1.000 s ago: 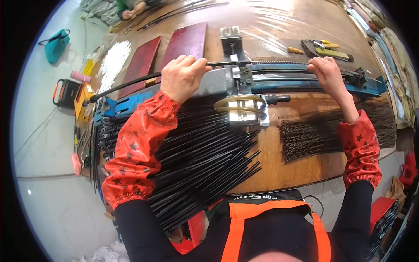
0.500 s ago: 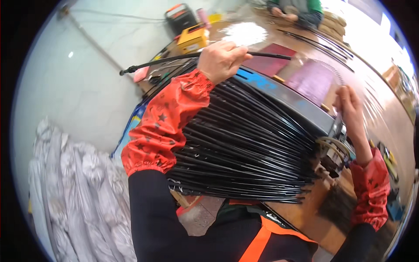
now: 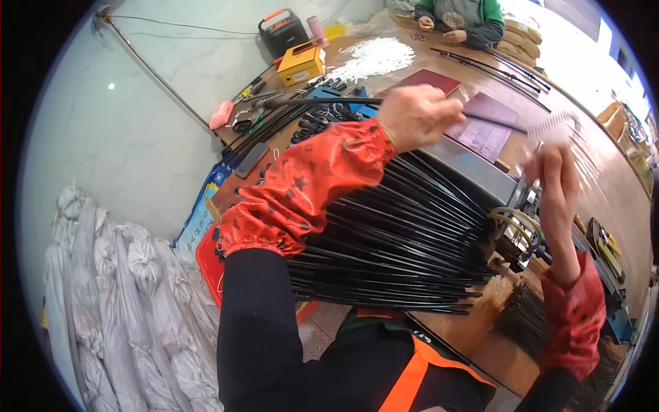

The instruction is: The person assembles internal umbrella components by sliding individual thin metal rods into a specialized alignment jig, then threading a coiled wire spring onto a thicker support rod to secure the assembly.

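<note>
My left hand (image 3: 422,117) is closed around a long black cable (image 3: 329,101) that stretches left and right above the worktable. Toward the cable's right end a thin coiled wire (image 3: 555,123) shows, smeared by motion. My right hand (image 3: 555,168) has its fingers pinched at this wire; their tips are blurred. Below my hands a thick bundle of black cables (image 3: 391,240) lies fanned out, its right ends beside a small metal machine (image 3: 518,230) with pale hoses. Red star-patterned sleeves cover both forearms.
A pile of white pieces (image 3: 381,56), a yellow box (image 3: 302,65) and purple-red sheets (image 3: 484,123) lie on the table (image 3: 384,82). A person in green sleeves (image 3: 460,20) sits across it. Grey wrapped bundles (image 3: 123,295) stand at the left.
My left hand has moved right and slightly down with the cable. My right hand has moved a little, with the coiled wire now bunched just above it.
</note>
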Demonstrator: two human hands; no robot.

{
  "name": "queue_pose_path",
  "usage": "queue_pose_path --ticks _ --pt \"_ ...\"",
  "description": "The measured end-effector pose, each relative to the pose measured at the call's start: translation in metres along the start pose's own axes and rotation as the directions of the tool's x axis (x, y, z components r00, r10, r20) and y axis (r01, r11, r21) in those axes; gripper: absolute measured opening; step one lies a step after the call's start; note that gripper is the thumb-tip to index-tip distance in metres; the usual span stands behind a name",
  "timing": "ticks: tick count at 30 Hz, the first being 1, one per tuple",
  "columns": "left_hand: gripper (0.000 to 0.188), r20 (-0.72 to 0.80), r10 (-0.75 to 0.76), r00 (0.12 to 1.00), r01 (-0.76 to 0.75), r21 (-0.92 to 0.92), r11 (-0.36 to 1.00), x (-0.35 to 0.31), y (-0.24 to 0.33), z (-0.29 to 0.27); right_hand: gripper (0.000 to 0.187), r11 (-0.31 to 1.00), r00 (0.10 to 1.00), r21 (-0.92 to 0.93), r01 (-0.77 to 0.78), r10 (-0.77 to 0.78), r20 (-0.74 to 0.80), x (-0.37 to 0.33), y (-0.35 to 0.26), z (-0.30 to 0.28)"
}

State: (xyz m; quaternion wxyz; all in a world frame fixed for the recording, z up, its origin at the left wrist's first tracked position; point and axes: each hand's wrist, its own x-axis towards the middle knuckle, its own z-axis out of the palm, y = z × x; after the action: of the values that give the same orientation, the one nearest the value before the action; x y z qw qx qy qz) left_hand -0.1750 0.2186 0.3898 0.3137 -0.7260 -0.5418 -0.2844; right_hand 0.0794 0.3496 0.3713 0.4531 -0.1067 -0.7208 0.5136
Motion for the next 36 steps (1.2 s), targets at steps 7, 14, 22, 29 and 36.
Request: queue_pose_path --ticks 7,14,22,29,36 --pt "0.015 -0.027 -0.296 0.955 0.297 0.048 0.954 -0.024 -0.036 -0.07 0.025 0.9 0.898 -0.279 0.336 -0.216 0.384 0.049 -0.05 -0.03" --pt "0.018 0.247 0.044 0.968 -0.025 -0.082 0.996 -0.038 0.034 0.008 0.014 0.195 0.986 -0.967 0.165 -0.025 0.163 -0.123 0.033 -0.259" --pt "0.018 0.195 0.2 0.96 -0.142 -0.273 0.951 -0.002 0.088 0.092 0.03 -0.496 0.889 -0.799 -0.341 0.106 -0.445 -0.253 0.001 -0.401" --pt "0.023 0.071 0.271 0.96 -0.237 -0.307 0.922 0.005 0.117 0.109 0.034 0.586 0.986 -0.802 0.113 0.034 0.163 -0.128 0.028 -0.14" --pt "0.028 0.152 0.269 0.951 -0.266 -0.037 0.963 -0.003 0.061 0.044 0.029 0.613 0.992 -0.784 0.096 0.003 0.124 -0.119 0.017 -0.116"
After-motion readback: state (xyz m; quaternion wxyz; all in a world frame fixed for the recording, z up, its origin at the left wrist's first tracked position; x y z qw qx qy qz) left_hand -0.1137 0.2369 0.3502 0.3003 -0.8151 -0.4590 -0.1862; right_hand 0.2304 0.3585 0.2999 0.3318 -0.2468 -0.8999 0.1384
